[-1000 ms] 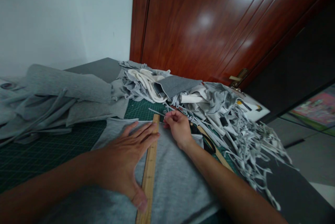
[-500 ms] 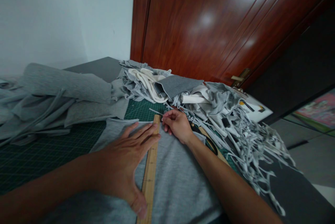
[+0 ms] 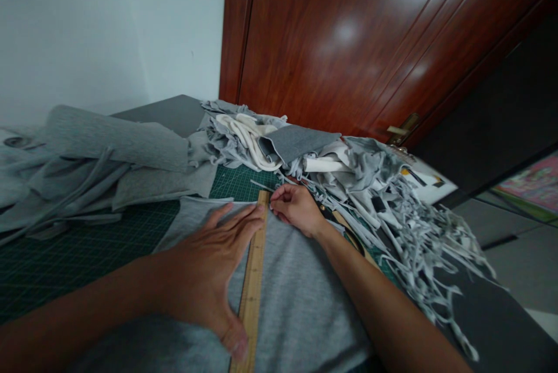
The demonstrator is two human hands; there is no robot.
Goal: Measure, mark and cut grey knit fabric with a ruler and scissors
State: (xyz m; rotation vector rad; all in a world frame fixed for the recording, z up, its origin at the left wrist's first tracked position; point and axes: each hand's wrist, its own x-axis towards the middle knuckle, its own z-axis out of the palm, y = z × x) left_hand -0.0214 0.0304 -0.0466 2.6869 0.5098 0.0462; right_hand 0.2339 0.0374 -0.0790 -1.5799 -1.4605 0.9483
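Two hands are in view, the left hand [image 3: 204, 271] and the right hand [image 3: 295, 207]. One wooden ruler [image 3: 251, 289], one green cutting mat [image 3: 87, 248], one wooden door [image 3: 357, 42]. The grey fabric strips [image 3: 410, 228] are too tangled to count, perhaps dozens.

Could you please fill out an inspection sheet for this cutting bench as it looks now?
Surface: green cutting mat with grid.
Job's things: wooden ruler lying on grey fabric.
Clutter: heap of grey fabric strips at right; folded grey cloth at left.
Grips: left hand flat, pressing beside the ruler; right hand pinched at the ruler's far end, any tool hidden.
Cables: nothing seen.
Surroundings: brown wooden door, white wall.
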